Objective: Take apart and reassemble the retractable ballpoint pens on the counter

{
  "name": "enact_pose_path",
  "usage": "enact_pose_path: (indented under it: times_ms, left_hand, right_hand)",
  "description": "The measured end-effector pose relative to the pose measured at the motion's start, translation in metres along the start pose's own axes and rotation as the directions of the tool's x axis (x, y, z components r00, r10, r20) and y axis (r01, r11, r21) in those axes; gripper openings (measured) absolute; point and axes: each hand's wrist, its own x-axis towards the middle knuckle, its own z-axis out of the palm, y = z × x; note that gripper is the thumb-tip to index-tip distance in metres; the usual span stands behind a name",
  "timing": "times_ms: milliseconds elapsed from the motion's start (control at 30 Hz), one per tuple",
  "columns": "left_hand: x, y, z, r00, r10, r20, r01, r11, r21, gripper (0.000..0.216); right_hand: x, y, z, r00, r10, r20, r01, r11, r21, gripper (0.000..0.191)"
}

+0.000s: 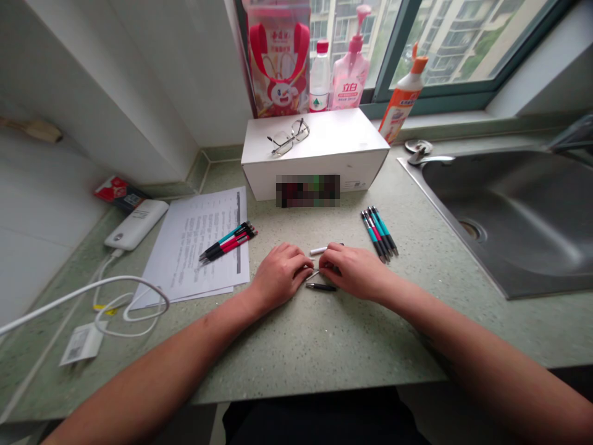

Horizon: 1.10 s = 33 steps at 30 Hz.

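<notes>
My left hand (283,272) rests on the counter with its fingers curled and pressed together; anything in them is hidden. Opposite it, my right hand (354,271) is closed, its fingertips at one end of a thin, pale rod like a pen refill (313,274). The rod's other end lies close to my left fingertips. Just in front of the hands is a short black pen part (321,287), apart from both. Behind the fingers lies a white pen-like tube (318,251), partly covered by my right hand.
Several pens (228,241) lie on printed sheets (185,247) at left; several more pens (380,233) lie at right. A white box (315,148) bearing glasses (290,137) stands behind. A sink (509,216) is at right, a power bank (136,224) and white cable (130,318) at left.
</notes>
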Motion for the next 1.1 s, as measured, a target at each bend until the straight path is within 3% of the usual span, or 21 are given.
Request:
enact_pose_path:
  times_ms: [633,1100]
  left_hand:
    - [-0.005,0.0,-0.009,0.997,-0.061,0.039,0.06,0.998,0.026,0.007]
    - [-0.002,0.006,0.0,0.995,-0.101,-0.012,0.102,0.995,0.018,0.008]
  right_hand:
    - [-0.002,0.013,-0.009,0.997,0.072,-0.012,-0.073,0.996,-0.051,0.011]
    - [0.002,-0.004,0.006,0.996,0.071,-0.057,-0.072,0.997,-0.017,0.014]
